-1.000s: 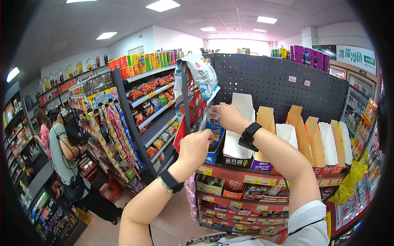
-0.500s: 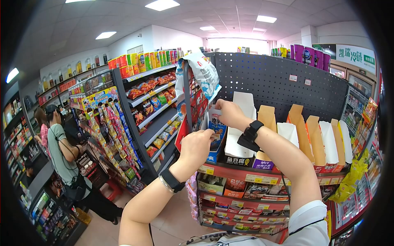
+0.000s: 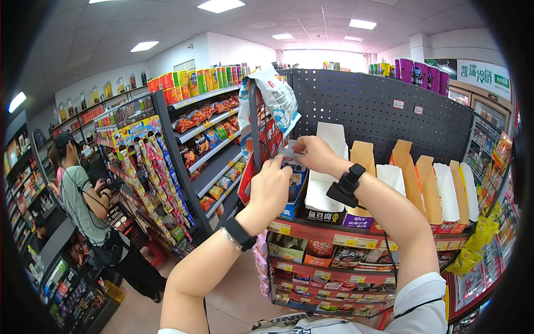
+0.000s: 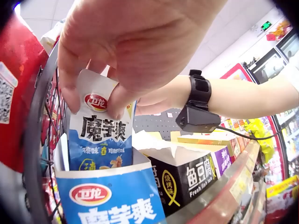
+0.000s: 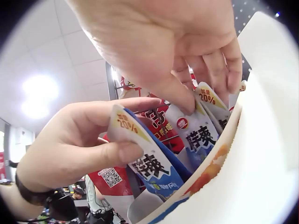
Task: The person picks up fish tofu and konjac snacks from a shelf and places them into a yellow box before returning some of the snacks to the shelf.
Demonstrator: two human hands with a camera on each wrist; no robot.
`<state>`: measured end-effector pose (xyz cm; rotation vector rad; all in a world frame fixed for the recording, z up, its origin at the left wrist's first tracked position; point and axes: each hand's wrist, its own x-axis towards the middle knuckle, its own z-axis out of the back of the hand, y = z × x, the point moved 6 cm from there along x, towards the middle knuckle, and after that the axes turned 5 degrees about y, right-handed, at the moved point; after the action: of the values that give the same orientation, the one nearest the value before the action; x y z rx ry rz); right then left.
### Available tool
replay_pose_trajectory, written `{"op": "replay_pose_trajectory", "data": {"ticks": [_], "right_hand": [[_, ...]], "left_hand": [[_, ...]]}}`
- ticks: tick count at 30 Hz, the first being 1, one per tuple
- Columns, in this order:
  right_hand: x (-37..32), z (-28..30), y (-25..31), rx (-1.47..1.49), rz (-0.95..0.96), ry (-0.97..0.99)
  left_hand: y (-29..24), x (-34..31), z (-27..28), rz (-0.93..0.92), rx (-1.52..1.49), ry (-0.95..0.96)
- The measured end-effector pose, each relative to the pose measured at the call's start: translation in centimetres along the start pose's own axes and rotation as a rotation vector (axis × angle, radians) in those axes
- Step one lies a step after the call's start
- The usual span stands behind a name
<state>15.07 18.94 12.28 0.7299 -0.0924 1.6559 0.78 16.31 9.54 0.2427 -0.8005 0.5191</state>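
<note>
Both hands work at small blue-and-white snack packets with a red oval logo, standing upright in a blue display box (image 4: 112, 205) at the left end of the red shelf (image 3: 317, 231). Raised to the box, the left hand (image 3: 271, 189) pinches one packet (image 4: 96, 135) by its top edge. The right hand (image 3: 314, 156), fingers curled downward, pinches a second packet (image 5: 198, 130) just beside it.

Snack packets (image 4: 96, 140) in box (image 4: 112, 200) on shelf (image 3: 317, 232)
</note>
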Motion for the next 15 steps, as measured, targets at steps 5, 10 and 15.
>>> {"op": "replay_pose_trajectory", "data": {"ticks": [5,10,15], "right_hand": [[-0.9,0.4,-0.3,0.074,0.011,0.106],[-1.6,1.1,-0.8,0.035,0.072,0.151],[-1.7,1.4,-0.4,-0.020,0.054,0.390]], "left_hand": [[0.1,1.1,-1.4,-0.074,-0.035,-0.009],[-0.3,1.0,-1.2,-0.060,-0.090,0.060],[0.0,0.4,-0.8,-0.017,-0.050,0.115]]}}
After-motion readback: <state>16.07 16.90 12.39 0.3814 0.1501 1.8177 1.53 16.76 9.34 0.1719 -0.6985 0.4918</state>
